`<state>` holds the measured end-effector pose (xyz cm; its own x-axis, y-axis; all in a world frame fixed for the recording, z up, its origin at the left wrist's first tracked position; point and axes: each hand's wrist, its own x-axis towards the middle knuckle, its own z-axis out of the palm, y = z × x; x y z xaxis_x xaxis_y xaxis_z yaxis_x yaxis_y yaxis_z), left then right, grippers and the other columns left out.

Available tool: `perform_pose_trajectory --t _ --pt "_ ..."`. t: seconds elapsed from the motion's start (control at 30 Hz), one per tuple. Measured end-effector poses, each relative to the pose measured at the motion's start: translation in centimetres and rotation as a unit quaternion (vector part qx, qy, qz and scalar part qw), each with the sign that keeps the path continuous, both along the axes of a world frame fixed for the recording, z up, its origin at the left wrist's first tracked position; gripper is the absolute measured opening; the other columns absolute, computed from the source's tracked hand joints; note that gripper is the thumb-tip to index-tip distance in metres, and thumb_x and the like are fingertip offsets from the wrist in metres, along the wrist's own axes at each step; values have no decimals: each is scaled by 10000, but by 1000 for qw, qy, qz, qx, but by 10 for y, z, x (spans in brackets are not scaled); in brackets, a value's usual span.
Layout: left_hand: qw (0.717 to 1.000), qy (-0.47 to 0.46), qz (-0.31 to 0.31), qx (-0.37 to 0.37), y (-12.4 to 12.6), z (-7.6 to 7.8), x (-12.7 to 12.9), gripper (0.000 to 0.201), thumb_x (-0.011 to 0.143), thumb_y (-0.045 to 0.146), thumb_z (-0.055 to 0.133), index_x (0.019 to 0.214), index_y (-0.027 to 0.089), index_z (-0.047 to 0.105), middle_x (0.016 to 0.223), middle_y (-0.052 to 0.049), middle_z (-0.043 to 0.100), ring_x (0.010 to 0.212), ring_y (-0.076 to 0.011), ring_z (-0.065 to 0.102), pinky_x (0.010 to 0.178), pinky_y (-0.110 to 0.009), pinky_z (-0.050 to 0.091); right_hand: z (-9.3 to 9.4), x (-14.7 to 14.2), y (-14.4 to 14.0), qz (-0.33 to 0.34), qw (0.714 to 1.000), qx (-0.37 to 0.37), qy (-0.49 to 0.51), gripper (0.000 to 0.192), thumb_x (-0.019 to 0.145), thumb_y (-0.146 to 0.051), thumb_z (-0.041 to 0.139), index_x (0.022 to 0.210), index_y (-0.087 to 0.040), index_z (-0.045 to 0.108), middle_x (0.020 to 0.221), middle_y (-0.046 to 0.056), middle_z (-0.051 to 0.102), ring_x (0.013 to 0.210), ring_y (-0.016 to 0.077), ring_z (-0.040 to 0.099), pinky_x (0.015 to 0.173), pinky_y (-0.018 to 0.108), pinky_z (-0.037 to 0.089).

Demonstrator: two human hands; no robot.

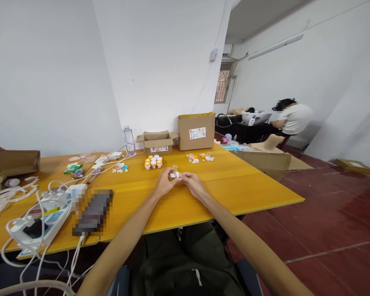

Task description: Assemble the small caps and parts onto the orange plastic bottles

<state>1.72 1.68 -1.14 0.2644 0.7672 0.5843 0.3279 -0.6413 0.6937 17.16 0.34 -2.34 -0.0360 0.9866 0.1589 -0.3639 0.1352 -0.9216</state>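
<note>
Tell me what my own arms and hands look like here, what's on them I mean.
Both forearms are bare as far as they show, with no sleeve in view. Your left hand and right hand wear no gloves, and no watch or bracelet shows at either wrist.

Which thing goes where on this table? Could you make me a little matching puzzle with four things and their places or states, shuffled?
Things:
1. Clear bottle
2. Orange-and-white containers
3. Power strip
4. Small white piece

Places or states:
A. Between the left hand and the right hand
B. Has plugs in it
C. Upright, left of the open cardboard box
D. Grouped in front of that open box

Right pairs: 1-C, 2-D, 3-B, 4-A
</note>
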Motion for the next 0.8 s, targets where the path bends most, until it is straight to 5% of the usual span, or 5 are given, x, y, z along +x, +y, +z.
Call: perform_pose_trajectory --t 0.17,0.5,0.8 --pt "1000 3 -3 11 1 2 -1 141 762 248 746 885 202 693 874 -14 679 781 -167 622 727 -293 504 -2 1 1 4 1000 7 3 371 468 -477 915 619 -192 732 693 46 721 724 184 642 810 351 518" --pt "997 34 -24 63 1 2 -5 232 744 123 719 950 221 677 939 -18 645 865 -183 616 772 -306 501 1 1 -1 22 1000 8 4 389 453 -502 918 596 -196 726 664 35 700 706 175 627 800 352 521" --pt "1000 9 1 21 0 2 -1 301 706 197 778 976 213 644 958 -19 672 901 -191 629 842 -326 506 -1 1 1 -1 1000 0 -7 404 459 -517 905 634 -195 735 710 46 721 686 170 613 726 320 489"
